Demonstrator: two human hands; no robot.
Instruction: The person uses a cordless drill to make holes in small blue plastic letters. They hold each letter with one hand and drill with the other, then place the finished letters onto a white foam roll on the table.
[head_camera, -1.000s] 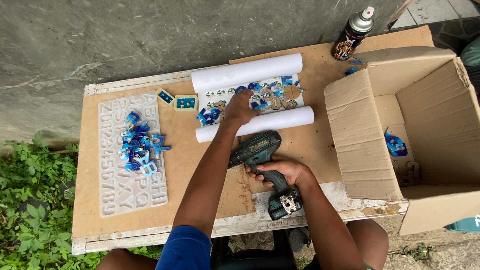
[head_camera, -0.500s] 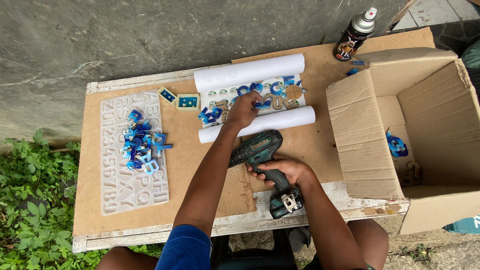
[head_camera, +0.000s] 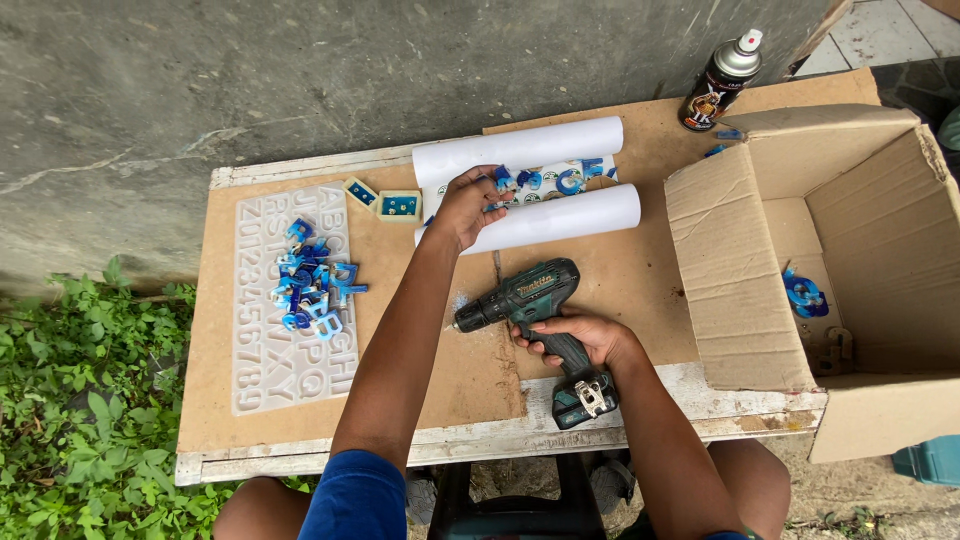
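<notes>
My right hand (head_camera: 585, 337) grips the handle of a teal cordless drill (head_camera: 525, 293) that lies on the brown board (head_camera: 640, 270), its bit pointing left at a dusty spot. My left hand (head_camera: 463, 205) reaches forward onto a white sheet of paper (head_camera: 560, 215) curled up at both long edges. Small blue letter pieces (head_camera: 565, 180) lie on that sheet. The left fingers curl over the pieces at the sheet's left end; whether they grip one is hidden.
A white letter mould (head_camera: 262, 350) lies at the left with a heap of blue letters (head_camera: 312, 280) on it. Two small square moulds (head_camera: 388, 201) sit beside the paper. A spray can (head_camera: 722, 78) stands at the back. An open cardboard box (head_camera: 735, 270) holds blue pieces (head_camera: 805, 293). Plants (head_camera: 80, 400) grow at left.
My left hand has shifted slightly left along the paper sheet. The right hand and drill stay in place.
</notes>
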